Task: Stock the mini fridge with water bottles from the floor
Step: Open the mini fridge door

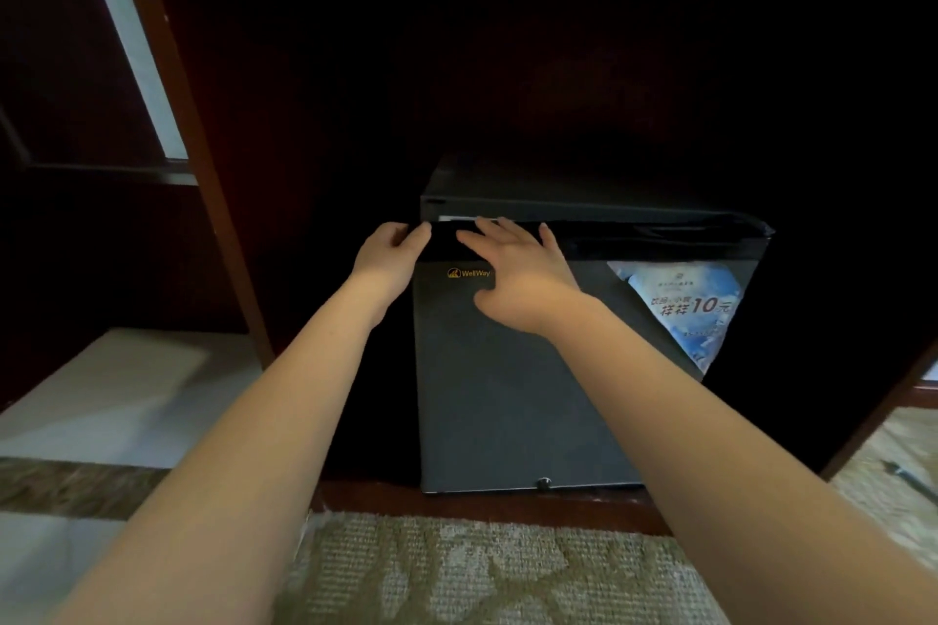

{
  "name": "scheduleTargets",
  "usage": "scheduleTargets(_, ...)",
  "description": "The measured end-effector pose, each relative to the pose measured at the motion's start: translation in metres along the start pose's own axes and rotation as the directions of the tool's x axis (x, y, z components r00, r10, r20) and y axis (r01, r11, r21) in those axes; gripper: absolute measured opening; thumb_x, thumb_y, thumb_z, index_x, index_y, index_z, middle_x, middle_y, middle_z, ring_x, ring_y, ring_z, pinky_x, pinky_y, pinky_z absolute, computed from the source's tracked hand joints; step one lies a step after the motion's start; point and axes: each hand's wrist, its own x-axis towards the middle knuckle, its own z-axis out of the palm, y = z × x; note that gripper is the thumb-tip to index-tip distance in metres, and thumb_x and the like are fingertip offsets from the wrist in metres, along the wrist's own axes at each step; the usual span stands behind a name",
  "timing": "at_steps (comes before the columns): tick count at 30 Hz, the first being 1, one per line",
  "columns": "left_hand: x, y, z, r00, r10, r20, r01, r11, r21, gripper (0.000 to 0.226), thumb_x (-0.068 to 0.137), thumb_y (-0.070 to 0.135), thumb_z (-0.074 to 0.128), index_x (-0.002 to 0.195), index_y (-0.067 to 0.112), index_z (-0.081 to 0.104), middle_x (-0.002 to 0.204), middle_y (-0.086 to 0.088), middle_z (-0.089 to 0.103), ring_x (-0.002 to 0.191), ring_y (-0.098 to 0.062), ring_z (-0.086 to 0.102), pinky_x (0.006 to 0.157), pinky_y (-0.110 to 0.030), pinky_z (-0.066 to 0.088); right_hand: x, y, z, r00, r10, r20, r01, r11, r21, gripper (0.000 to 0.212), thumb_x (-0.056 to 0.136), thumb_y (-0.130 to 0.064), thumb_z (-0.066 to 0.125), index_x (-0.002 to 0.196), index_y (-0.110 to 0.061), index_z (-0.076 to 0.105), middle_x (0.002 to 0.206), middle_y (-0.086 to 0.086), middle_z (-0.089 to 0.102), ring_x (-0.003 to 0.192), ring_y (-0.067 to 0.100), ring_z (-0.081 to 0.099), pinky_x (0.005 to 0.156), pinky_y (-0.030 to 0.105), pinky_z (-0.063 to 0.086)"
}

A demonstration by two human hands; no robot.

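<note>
A black mini fridge [507,396] stands inside a dark wooden cabinet, its door facing me with a yellow logo near the top left. The door looks slightly ajar along its top edge. My left hand [391,251] grips the door's top left corner, fingers curled over the edge. Flat on the upper part of the door lies my right hand [517,274], its straight fingers reaching the top edge. No water bottles are in view.
A blue and white price sticker [685,305] covers the door's upper right. A wooden cabinet post [203,157] rises at the left, with pale tiled floor [116,396] beside it. Patterned carpet [482,574] lies in front of the cabinet's wooden base.
</note>
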Motion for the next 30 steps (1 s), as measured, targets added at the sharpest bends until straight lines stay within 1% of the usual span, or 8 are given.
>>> scheduleTargets(7, -0.073, 0.013, -0.007, 0.994, 0.064, -0.089, -0.05, 0.987, 0.155, 0.05, 0.092, 0.043, 0.052, 0.129, 0.008, 0.051, 0.125, -0.006, 0.056, 0.112, -0.022, 0.052, 0.081, -0.025, 0.035, -0.06, -0.012, -0.008, 0.998, -0.027, -0.056, 0.022, 0.996, -0.089, 0.074, 0.088, -0.026, 0.054, 0.151, -0.034, 0.017, 0.161, 0.0, 0.006, 0.149, 0.017, -0.005, 0.118, 0.05, -0.004)
scheduleTargets(11, -0.112, 0.021, -0.013, 0.995, 0.081, -0.051, -0.065, 0.963, 0.26, 0.042, 0.089, 0.045, 0.056, 0.111, 0.009, 0.057, 0.099, 0.0, 0.058, 0.092, -0.017, 0.054, 0.072, -0.026, 0.038, -0.098, -0.017, -0.017, 0.998, -0.01, -0.062, 0.004, 0.995, -0.1, 0.071, 0.09, -0.029, 0.053, 0.151, -0.035, 0.017, 0.161, 0.0, 0.005, 0.148, 0.018, -0.006, 0.118, 0.051, -0.002)
scheduleTargets(13, -0.133, 0.024, -0.012, 0.994, 0.105, -0.028, -0.091, 0.946, 0.312, 0.036, 0.088, 0.046, 0.057, 0.097, 0.01, 0.056, 0.081, 0.006, 0.053, 0.08, -0.015, 0.053, 0.059, -0.025, 0.037, -0.119, -0.018, -0.019, 0.998, 0.021, -0.059, -0.025, 0.997, -0.068, 0.07, 0.091, -0.028, 0.052, 0.151, -0.035, 0.018, 0.162, -0.001, 0.004, 0.148, 0.018, -0.007, 0.118, 0.052, -0.003)
scheduleTargets(16, -0.166, 0.029, -0.01, 0.99, 0.143, 0.009, -0.136, 0.921, 0.364, 0.035, 0.087, 0.045, 0.058, 0.083, 0.011, 0.054, 0.071, 0.005, 0.05, 0.068, -0.014, 0.05, 0.055, -0.023, 0.036, -0.152, -0.019, -0.019, 0.994, 0.077, -0.079, -0.077, 0.997, 0.005, 0.068, 0.091, -0.026, 0.05, 0.151, -0.036, 0.019, 0.162, -0.001, 0.004, 0.148, 0.018, -0.007, 0.118, 0.052, -0.002)
scheduleTargets(20, -0.213, 0.042, -0.005, 0.976, 0.2, 0.085, -0.217, 0.88, 0.423, 0.042, 0.088, 0.044, 0.057, 0.083, 0.002, 0.06, 0.076, -0.006, 0.056, 0.075, -0.021, 0.055, 0.066, -0.031, 0.043, -0.197, -0.017, -0.023, 0.978, 0.186, -0.097, -0.164, 0.966, 0.199, 0.062, 0.094, -0.02, 0.042, 0.15, -0.037, 0.023, 0.161, -0.003, 0.006, 0.148, 0.016, -0.006, 0.118, 0.048, 0.0)
scheduleTargets(22, -0.235, 0.05, -0.001, 0.966, 0.229, 0.12, -0.258, 0.869, 0.422, 0.04, 0.09, 0.041, 0.056, 0.082, 0.003, 0.064, 0.081, -0.012, 0.06, 0.079, -0.023, 0.057, 0.076, -0.036, 0.047, -0.218, -0.015, -0.026, 0.965, 0.236, -0.109, -0.197, 0.937, 0.289, 0.056, 0.096, -0.021, 0.036, 0.149, -0.036, 0.025, 0.161, -0.004, 0.008, 0.148, 0.016, -0.004, 0.118, 0.047, 0.0)
scheduleTargets(26, -0.273, 0.055, 0.01, 0.961, 0.246, 0.124, -0.274, 0.911, 0.31, 0.048, 0.093, 0.041, 0.051, 0.066, 0.001, 0.058, 0.064, -0.014, 0.056, 0.066, -0.027, 0.055, 0.066, -0.036, 0.043, -0.252, -0.009, -0.025, 0.919, 0.366, -0.148, -0.267, 0.852, 0.45, 0.053, 0.098, -0.052, 0.031, 0.147, -0.032, 0.032, 0.16, -0.006, 0.015, 0.148, 0.015, 0.002, 0.119, 0.047, 0.005)
scheduleTargets(30, -0.293, 0.06, 0.036, 0.98, 0.145, 0.135, -0.153, 0.987, 0.05, 0.041, 0.097, 0.034, 0.043, 0.074, 0.008, 0.066, 0.086, -0.012, 0.071, 0.086, -0.025, 0.066, 0.084, -0.038, 0.049, -0.285, -0.004, -0.031, 0.865, 0.464, -0.193, -0.34, 0.824, 0.454, 0.068, 0.093, -0.063, 0.032, 0.15, -0.024, 0.029, 0.16, -0.002, 0.018, 0.148, 0.017, 0.009, 0.119, 0.046, 0.011)
